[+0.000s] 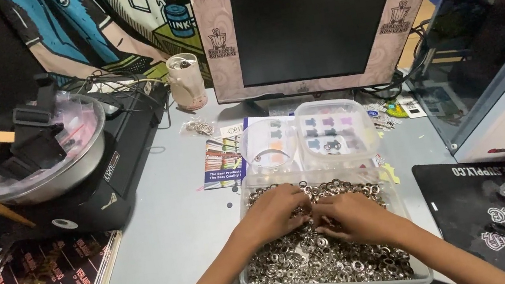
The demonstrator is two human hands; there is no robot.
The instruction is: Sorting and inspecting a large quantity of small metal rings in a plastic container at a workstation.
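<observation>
Both my hands are down in the clear tray (422,274) of small metal rings (311,257) on the tabletop (180,241), just in front of the dark monitor (314,17). My left hand (274,213) lies palm down on the heap with its fingers curled into the rings; my right hand (352,217) meets it at the middle of the tray, fingertips pinched together, though I cannot tell whether they hold a single ring. As I judge it, the work is at an early stage: the tray is nearly full, and the two small clear tubs (309,136) between the tray and the monitor hold only a ring or two. The rings lie under and all round both hands, touching them.
</observation>
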